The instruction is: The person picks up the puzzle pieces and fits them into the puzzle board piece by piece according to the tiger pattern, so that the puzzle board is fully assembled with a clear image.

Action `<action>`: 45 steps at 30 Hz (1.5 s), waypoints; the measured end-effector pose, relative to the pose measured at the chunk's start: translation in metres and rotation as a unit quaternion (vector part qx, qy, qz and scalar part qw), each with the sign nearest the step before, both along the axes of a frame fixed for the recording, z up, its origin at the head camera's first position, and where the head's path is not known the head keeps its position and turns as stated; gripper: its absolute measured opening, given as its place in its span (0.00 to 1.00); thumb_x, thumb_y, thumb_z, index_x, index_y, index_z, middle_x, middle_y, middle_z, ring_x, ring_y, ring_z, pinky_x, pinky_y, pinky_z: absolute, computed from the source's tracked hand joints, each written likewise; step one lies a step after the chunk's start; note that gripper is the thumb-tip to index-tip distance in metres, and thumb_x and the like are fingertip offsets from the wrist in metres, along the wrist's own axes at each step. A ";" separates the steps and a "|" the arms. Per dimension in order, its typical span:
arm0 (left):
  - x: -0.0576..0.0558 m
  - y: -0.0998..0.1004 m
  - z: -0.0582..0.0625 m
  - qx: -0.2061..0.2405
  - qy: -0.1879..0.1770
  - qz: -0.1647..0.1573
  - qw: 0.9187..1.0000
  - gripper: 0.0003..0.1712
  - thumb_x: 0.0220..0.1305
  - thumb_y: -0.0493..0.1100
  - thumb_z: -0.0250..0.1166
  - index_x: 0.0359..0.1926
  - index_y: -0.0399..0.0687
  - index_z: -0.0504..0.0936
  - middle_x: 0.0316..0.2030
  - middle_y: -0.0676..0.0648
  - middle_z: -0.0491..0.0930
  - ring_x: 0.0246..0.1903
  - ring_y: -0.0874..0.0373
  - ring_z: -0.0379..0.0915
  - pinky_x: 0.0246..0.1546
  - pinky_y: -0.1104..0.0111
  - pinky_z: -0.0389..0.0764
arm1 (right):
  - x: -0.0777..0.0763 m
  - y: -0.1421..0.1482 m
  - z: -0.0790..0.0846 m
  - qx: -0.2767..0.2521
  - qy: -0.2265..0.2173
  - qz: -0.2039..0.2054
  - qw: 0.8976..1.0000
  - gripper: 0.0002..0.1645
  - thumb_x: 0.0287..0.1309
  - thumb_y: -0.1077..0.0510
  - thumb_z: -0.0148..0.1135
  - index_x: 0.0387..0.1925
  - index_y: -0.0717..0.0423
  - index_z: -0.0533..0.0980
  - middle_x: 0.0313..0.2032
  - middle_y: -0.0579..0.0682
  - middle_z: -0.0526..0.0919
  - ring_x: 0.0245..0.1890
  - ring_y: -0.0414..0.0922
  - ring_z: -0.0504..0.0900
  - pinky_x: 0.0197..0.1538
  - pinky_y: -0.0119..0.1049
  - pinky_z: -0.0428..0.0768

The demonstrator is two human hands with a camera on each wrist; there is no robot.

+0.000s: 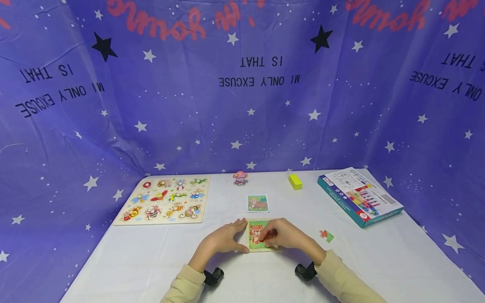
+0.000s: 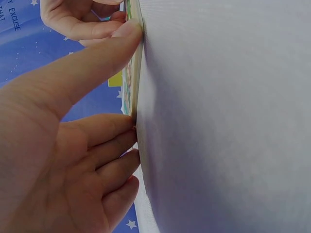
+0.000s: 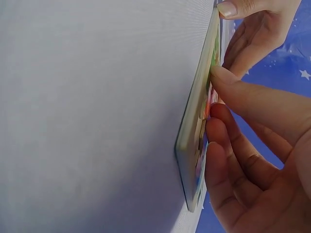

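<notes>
A small wooden jigsaw board (image 1: 261, 250) with a tiger picture lies on the white table before me. Against its left edge rests my left hand (image 1: 226, 238), thumb at the near corner and extended fingers along the side; the left wrist view shows the thumb (image 2: 127, 33) on the rim. Over the right part of the board, my right hand (image 1: 287, 234) pinches a reddish puzzle piece at the picture, its fingers (image 3: 216, 131) bent and largely hiding the piece. One loose orange-and-green puzzle piece (image 1: 326, 236) lies to the right.
A small animal picture card (image 1: 258, 203) lies behind the board. At left is a wooden insect peg puzzle (image 1: 161, 201). A pink toy figure (image 1: 240, 177) and a yellow block (image 1: 295, 182) stand at the back, with a boxed toy set (image 1: 360, 197) at right.
</notes>
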State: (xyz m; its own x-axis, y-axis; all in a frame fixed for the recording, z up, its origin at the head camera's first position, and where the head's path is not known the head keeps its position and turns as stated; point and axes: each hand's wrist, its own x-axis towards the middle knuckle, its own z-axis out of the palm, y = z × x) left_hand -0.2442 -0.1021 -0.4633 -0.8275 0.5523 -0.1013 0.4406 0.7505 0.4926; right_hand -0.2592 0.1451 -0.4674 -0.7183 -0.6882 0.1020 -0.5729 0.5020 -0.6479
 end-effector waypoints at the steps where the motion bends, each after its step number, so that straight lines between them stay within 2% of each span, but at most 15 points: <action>1: 0.000 0.000 0.000 0.000 0.000 0.000 1.000 0.53 0.50 0.59 0.73 0.70 0.38 0.62 0.71 0.42 0.58 0.70 0.46 0.52 0.69 0.54 0.56 | 0.000 0.000 0.000 -0.001 -0.002 -0.001 1.000 0.09 0.48 0.65 0.73 0.33 0.51 0.86 0.33 0.41 0.82 0.33 0.35 0.76 0.37 0.28 0.78; 13: -0.001 0.001 0.000 -0.003 -0.001 0.001 1.000 0.53 0.50 0.60 0.73 0.70 0.39 0.62 0.71 0.42 0.58 0.70 0.45 0.52 0.69 0.53 0.56 | 0.002 0.001 0.002 0.006 0.000 -0.014 1.000 0.09 0.48 0.65 0.73 0.33 0.52 0.85 0.31 0.40 0.82 0.30 0.35 0.75 0.33 0.27 0.77; 21: -0.002 0.000 -0.001 0.000 0.000 -0.004 1.000 0.53 0.50 0.60 0.72 0.70 0.38 0.62 0.71 0.41 0.58 0.70 0.45 0.52 0.69 0.51 0.56 | 0.006 0.012 0.002 0.008 0.001 0.005 1.000 0.13 0.50 0.65 0.72 0.39 0.51 0.85 0.34 0.40 0.82 0.33 0.39 0.77 0.35 0.29 0.78; 27: -0.002 0.001 -0.002 0.005 -0.002 -0.004 1.000 0.54 0.49 0.60 0.73 0.70 0.38 0.62 0.71 0.42 0.57 0.70 0.45 0.51 0.69 0.51 0.55 | 0.010 0.043 0.008 -0.017 0.000 -0.003 1.000 0.16 0.50 0.66 0.71 0.43 0.53 0.84 0.39 0.44 0.84 0.38 0.45 0.80 0.37 0.32 0.80; 34: -0.001 0.001 -0.004 0.008 -0.007 -0.005 1.000 0.54 0.48 0.59 0.73 0.70 0.37 0.62 0.71 0.41 0.58 0.70 0.45 0.52 0.69 0.51 0.55 | 0.015 0.091 0.014 -0.011 0.017 -0.023 1.000 0.17 0.50 0.67 0.70 0.43 0.52 0.82 0.41 0.45 0.84 0.41 0.50 0.79 0.39 0.39 0.81; 38: 0.000 0.002 -0.003 0.008 -0.005 0.001 1.000 0.54 0.48 0.59 0.74 0.70 0.38 0.63 0.70 0.42 0.59 0.70 0.44 0.53 0.69 0.51 0.56 | 0.013 0.120 0.019 0.003 0.020 -0.026 0.999 0.19 0.48 0.68 0.71 0.44 0.52 0.81 0.41 0.47 0.83 0.41 0.51 0.79 0.39 0.40 0.82; 45: -0.001 0.002 0.000 0.011 -0.009 0.006 1.000 0.54 0.47 0.58 0.75 0.70 0.38 0.63 0.70 0.41 0.59 0.69 0.43 0.53 0.69 0.51 0.56 | 0.005 0.160 0.022 0.063 0.008 -0.034 0.997 0.24 0.44 0.66 0.74 0.46 0.52 0.79 0.42 0.47 0.81 0.41 0.49 0.77 0.39 0.39 0.79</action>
State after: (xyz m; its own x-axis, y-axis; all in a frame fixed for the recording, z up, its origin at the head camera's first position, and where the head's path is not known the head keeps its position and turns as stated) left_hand -0.2450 -0.1004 -0.4634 -0.8319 0.5450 -0.1045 0.4231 0.7447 0.5162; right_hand -0.2541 0.3050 -0.4450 -0.7634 -0.6453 0.0294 -0.5439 0.6176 -0.5681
